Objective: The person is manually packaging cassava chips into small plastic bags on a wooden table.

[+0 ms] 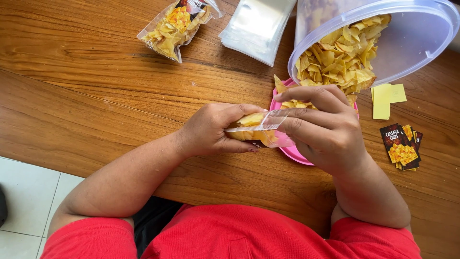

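My left hand [213, 129] grips a small clear plastic pouch [261, 128] partly filled with yellow chips, held just above the wooden table [96, 100]. My right hand [326, 127] pinches the pouch's open mouth with its fingers, directly over a pink plate [293, 153] that carries loose chips. Just beyond the hands a large clear plastic tub [412, 38] lies tilted on its side, and a heap of yellow chips [342, 55] spills from it toward the plate.
A filled, sealed chip pouch [175, 26] lies at the far left of the table beside a stack of empty clear bags [256, 26]. Yellow paper slips [385, 98] and small dark printed label cards [403, 146] lie right of the plate. White floor tiles [28, 201] show at lower left.
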